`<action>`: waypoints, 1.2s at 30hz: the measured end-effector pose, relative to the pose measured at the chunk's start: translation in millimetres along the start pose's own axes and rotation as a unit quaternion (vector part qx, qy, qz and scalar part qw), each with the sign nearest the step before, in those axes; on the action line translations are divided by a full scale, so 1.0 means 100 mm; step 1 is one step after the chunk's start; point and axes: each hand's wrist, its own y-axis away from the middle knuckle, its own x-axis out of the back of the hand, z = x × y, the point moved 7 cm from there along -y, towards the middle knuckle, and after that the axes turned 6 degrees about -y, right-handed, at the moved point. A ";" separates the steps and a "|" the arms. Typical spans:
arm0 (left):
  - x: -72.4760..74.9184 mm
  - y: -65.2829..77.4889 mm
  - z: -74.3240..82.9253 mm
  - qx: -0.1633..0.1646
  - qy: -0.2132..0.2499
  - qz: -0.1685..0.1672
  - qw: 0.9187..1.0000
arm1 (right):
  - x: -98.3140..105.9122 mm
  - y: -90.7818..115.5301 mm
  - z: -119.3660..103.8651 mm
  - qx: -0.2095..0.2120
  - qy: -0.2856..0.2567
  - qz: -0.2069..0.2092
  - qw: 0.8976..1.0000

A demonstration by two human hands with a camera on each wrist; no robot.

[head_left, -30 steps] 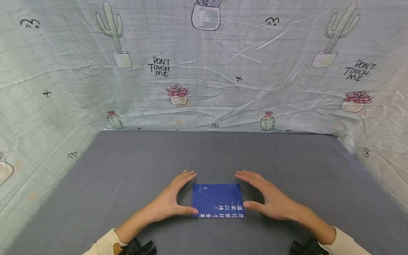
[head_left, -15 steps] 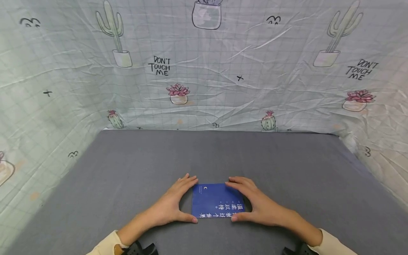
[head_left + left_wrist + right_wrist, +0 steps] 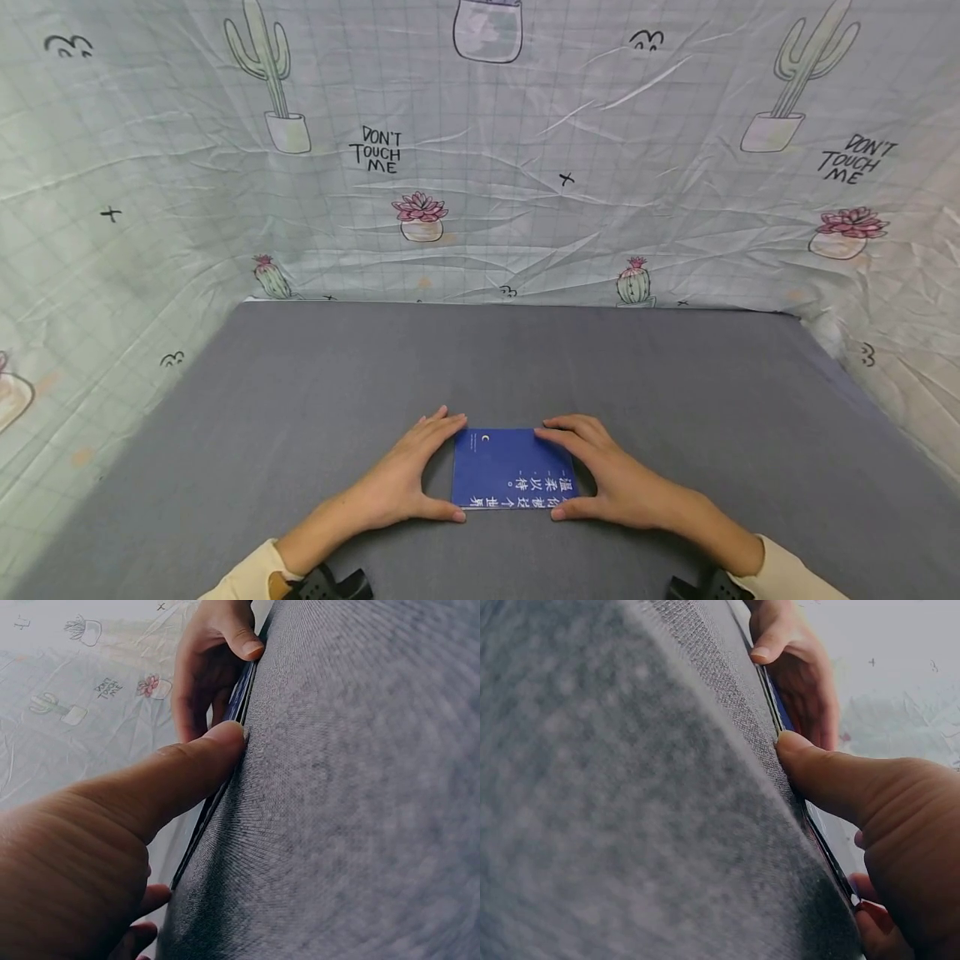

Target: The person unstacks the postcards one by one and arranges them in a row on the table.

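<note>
A thin blue booklet with white characters and a small crescent moon lies flat before me, its print upside down in the head view. My left hand holds its left end, thumb at the near edge and fingers at the far edge. At the other end my right hand grips in the same way, its thumb and fingers covering the right corners. From the left wrist view, the left thumb presses on the booklet's near edge. The right thumb does likewise in the right wrist view, with the edge close along the cloth.
Grey cloth covers the table. Behind it and along both sides hangs a wrinkled pale curtain printed with cacti and lettering. Black devices sit on both wrists, the left wrist device near the bottom edge.
Over the last second my right hand has moved left from beside the booklet onto its right end. My left fingers and thumb have closed in on the left corners. The booklet stays in place.
</note>
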 end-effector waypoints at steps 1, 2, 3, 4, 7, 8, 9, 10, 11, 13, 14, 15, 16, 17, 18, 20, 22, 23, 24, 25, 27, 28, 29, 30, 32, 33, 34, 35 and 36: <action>0.00 0.00 0.00 -0.003 -0.002 0.002 1.000 | 0.00 0.00 0.00 0.000 0.001 0.002 1.000; 0.01 0.00 0.01 -0.004 -0.004 0.002 1.000 | 0.00 0.00 0.00 0.002 0.004 0.005 1.000; 0.01 0.00 0.01 -0.003 -0.006 0.002 1.000 | 0.00 0.00 0.00 0.005 0.006 0.007 1.000; 0.01 0.00 0.01 -0.002 -0.008 0.001 1.000 | 0.01 0.00 0.00 0.010 0.008 0.011 1.000; 0.00 -0.01 0.01 0.000 -0.010 -0.002 1.000 | 0.02 0.01 -0.01 0.023 0.016 0.021 0.999; 0.00 -0.01 0.01 0.001 -0.010 -0.003 1.000 | 0.02 0.01 -0.01 0.027 0.018 0.023 0.999; 0.00 -0.01 0.01 0.000 -0.010 -0.003 1.000 | 0.02 0.01 -0.02 0.031 0.019 0.026 0.999; 0.00 -0.01 0.02 -0.002 -0.010 -0.002 1.000 | 0.03 0.01 -0.02 0.034 0.019 0.028 0.999; 0.00 -0.01 0.02 -0.005 -0.010 0.000 1.000 | 0.03 0.01 -0.02 0.035 0.021 0.029 0.999; 0.01 0.00 0.02 -0.009 -0.006 0.006 1.000 | 0.04 0.00 -0.03 0.039 0.022 0.032 0.998; 0.01 0.00 0.02 -0.011 -0.004 0.009 1.000 | 0.05 0.00 -0.04 0.041 0.022 0.034 0.998; 0.01 0.00 0.03 -0.014 -0.003 0.013 1.000 | 0.05 -0.01 -0.04 0.044 0.022 0.037 0.998; 0.02 0.01 0.03 -0.017 -0.001 0.017 1.000 | 0.06 -0.01 -0.05 0.047 0.022 0.040 0.998; 0.02 0.01 0.03 -0.017 0.001 0.019 1.000 | 0.07 -0.01 -0.05 0.051 0.022 0.044 0.997; 0.02 0.01 0.04 -0.020 0.003 0.022 1.000 | 0.08 -0.01 -0.06 0.054 0.021 0.047 0.997; 0.03 0.00 0.05 -0.022 0.006 0.026 0.999 | 0.09 -0.01 -0.06 0.053 0.021 0.051 0.997; 0.03 0.00 0.07 -0.025 0.010 0.032 0.999 | 0.10 -0.01 -0.07 0.049 0.020 0.051 0.997; 0.04 0.00 0.08 -0.026 0.011 0.035 0.999 | 0.11 -0.01 -0.07 0.044 0.020 0.050 0.998; 0.05 -0.01 0.09 -0.027 0.010 0.040 0.999 | 0.11 0.00 -0.07 0.041 0.020 0.050 0.998; 0.06 -0.01 0.09 -0.028 0.010 0.045 0.999 | 0.12 -0.01 -0.07 0.040 0.020 0.050 0.998; 0.08 -0.01 0.11 -0.031 0.011 0.055 0.998 | 0.14 -0.01 -0.08 0.041 0.020 0.051 0.998; 0.09 -0.01 0.12 -0.034 0.014 0.060 0.998 | 0.15 -0.02 -0.08 0.042 0.022 0.052 0.997; 0.10 -0.01 0.13 -0.037 0.015 0.065 0.997 | 0.16 -0.02 -0.09 0.044 0.023 0.054 0.997; 0.11 -0.02 0.14 -0.041 0.017 0.069 0.997 | 0.17 -0.03 -0.10 0.046 0.023 0.054 0.997; 0.14 -0.02 0.15 -0.052 0.020 0.080 0.995 | 0.18 -0.03 -0.10 0.046 0.022 0.053 0.997; 0.15 -0.02 0.16 -0.058 0.020 0.086 0.994 | 0.18 -0.04 -0.10 0.043 0.018 0.052 0.998; 0.17 -0.03 0.16 -0.062 0.018 0.091 0.994 | 0.19 -0.04 -0.10 0.040 0.014 0.050 0.998; 0.20 -0.03 0.16 -0.064 0.018 0.097 0.993 | 0.19 -0.05 -0.10 0.036 0.008 0.048 0.998; 0.22 -0.03 0.16 -0.066 0.020 0.102 0.992 | 0.19 -0.05 -0.10 0.033 0.004 0.046 0.998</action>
